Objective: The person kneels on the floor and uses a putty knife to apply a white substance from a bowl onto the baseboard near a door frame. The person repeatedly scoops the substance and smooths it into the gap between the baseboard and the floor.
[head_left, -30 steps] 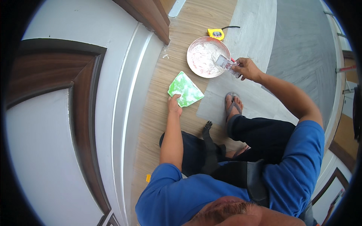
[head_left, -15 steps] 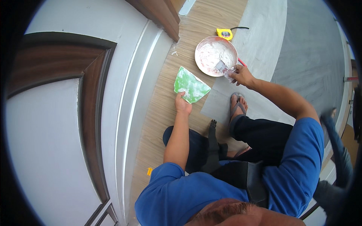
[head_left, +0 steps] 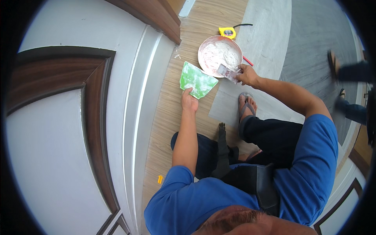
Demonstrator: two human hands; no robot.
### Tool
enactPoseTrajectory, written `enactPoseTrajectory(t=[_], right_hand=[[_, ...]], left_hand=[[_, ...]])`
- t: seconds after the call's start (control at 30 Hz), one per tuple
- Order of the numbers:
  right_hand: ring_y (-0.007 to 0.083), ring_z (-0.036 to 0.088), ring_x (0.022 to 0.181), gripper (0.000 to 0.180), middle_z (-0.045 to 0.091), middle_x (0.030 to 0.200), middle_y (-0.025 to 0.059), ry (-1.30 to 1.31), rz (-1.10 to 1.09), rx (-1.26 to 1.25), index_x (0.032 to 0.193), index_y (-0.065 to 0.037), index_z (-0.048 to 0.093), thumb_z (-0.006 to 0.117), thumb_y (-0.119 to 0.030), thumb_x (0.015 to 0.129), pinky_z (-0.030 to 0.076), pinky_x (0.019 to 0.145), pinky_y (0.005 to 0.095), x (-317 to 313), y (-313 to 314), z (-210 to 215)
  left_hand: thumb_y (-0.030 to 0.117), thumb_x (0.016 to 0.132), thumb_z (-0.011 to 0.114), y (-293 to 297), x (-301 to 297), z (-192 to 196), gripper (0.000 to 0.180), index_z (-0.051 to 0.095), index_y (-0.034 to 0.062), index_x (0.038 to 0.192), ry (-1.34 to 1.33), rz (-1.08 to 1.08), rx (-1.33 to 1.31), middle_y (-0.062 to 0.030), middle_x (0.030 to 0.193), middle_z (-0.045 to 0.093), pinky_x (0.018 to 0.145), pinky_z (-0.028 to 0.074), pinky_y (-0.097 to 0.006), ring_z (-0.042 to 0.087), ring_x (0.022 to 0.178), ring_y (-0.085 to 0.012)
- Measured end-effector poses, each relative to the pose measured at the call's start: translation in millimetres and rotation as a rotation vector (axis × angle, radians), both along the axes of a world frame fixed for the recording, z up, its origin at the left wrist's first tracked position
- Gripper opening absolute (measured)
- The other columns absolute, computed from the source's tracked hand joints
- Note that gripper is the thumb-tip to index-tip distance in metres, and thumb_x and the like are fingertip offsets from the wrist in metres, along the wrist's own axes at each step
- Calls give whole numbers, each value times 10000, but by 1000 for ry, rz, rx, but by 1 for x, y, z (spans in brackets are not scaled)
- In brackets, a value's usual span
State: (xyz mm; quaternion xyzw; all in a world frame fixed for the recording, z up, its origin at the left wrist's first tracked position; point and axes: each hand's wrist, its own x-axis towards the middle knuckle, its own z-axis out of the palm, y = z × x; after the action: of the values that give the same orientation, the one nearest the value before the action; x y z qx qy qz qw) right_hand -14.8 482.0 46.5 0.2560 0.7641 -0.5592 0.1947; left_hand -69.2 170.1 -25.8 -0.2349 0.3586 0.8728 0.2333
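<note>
My left hand (head_left: 189, 101) grips the near edge of a green plastic sheet (head_left: 199, 81), its thumb on top; white smears cover much of the sheet. Just to the right, a round pan (head_left: 202, 65) with a pinkish rim stands on the floor, holding white paste (head_left: 221, 53). Between thumb and fingers, my right hand (head_left: 247, 75) pinches the handle of a putty knife (head_left: 227, 71). The knife's flat blade lies over the pan's near right rim. The far corner of the green sheet comes close to the pan; whether they touch I cannot tell.
A yellow tape measure (head_left: 227, 33) lies beyond the pan, a red stick-like thing (head_left: 247, 61) beside it. A panelled door and frame (head_left: 150, 51) stand at the left. Another person's legs (head_left: 354, 72) are at the far right. A small yellow piece (head_left: 160, 179) lies near my left elbow.
The green sheet has moved slightly up toward the pan. The putty knife has drawn back a little toward the near rim. At right, the other person's legs have moved farther up the view.
</note>
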Motion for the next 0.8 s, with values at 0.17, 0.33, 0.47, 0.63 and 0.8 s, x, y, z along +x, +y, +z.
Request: enactPoseTrajectory(t=[0.17, 0.33, 0.47, 0.63, 0.8], right_hand=[[169, 632, 611, 352, 670, 799, 121, 106, -33, 87, 1151, 43, 642, 684, -176, 878, 515, 529, 293, -15, 15, 1], [144, 633, 751, 323, 670, 939, 90, 93, -126, 11, 1177, 17, 631, 677, -182, 926, 582, 619, 287, -30, 25, 24], [164, 645, 818, 363, 665, 971, 95, 62, -105, -14, 1217, 35, 609, 678, -175, 929, 598, 661, 304, -25, 21, 26], [181, 665, 782, 337, 679, 950, 116, 71, -97, -54, 1162, 61, 638, 698, -133, 893, 600, 668, 308, -12, 15, 6], [176, 660, 782, 283, 678, 933, 110, 109, -149, -66, 1122, 53, 655, 663, -145, 920, 593, 689, 312, -16, 24, 2]], left_hand=[[-15, 869, 520, -1, -14, -4, 463, 467, -7, 1329, -11, 6, -16, -139, 1294, 556, 1020, 487, -422, 561, 1188, -287], [-20, 869, 522, 5, -16, -4, 460, 462, -15, 1324, 6, -22, -51, -154, 1284, 550, 1013, 493, -426, 558, 1186, -298], [-18, 871, 526, 3, -10, -12, 454, 461, -20, 1320, -29, -23, -12, -156, 1282, 547, 1007, 499, -426, 558, 1185, -300], [-25, 870, 541, 8, -1, -16, 467, 458, -13, 1330, -44, -39, 3, -154, 1266, 564, 996, 507, -413, 570, 1173, -295], [-59, 883, 546, 30, 0, 1, 481, 456, -9, 1353, 22, -56, 4, -145, 1292, 565, 997, 500, -387, 576, 1172, -269]])
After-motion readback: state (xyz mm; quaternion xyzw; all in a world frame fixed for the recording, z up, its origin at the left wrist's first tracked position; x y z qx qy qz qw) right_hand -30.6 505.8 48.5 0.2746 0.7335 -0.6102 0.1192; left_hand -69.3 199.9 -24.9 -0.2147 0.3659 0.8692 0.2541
